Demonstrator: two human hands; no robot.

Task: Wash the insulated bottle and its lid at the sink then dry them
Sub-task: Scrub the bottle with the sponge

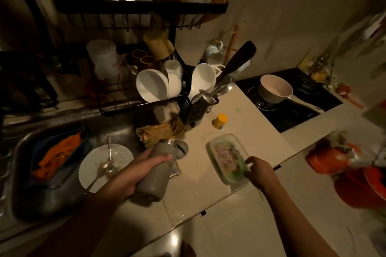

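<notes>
While the left hand wraps the grey cylindrical insulated bottle at the counter's sink-side edge, its round grey lid at the mouth, the loose, empty right hand should steady that lid.

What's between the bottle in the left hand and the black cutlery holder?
A crumpled yellow cloth, just beyond the bottle's mouth; head view.

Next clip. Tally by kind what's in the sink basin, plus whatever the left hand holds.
White plate: 1
Metal utensils on the plate: 2
Blue tub: 1
Orange cloth in the tub: 1
Insulated bottle in the left hand: 1
Total: 6
</notes>
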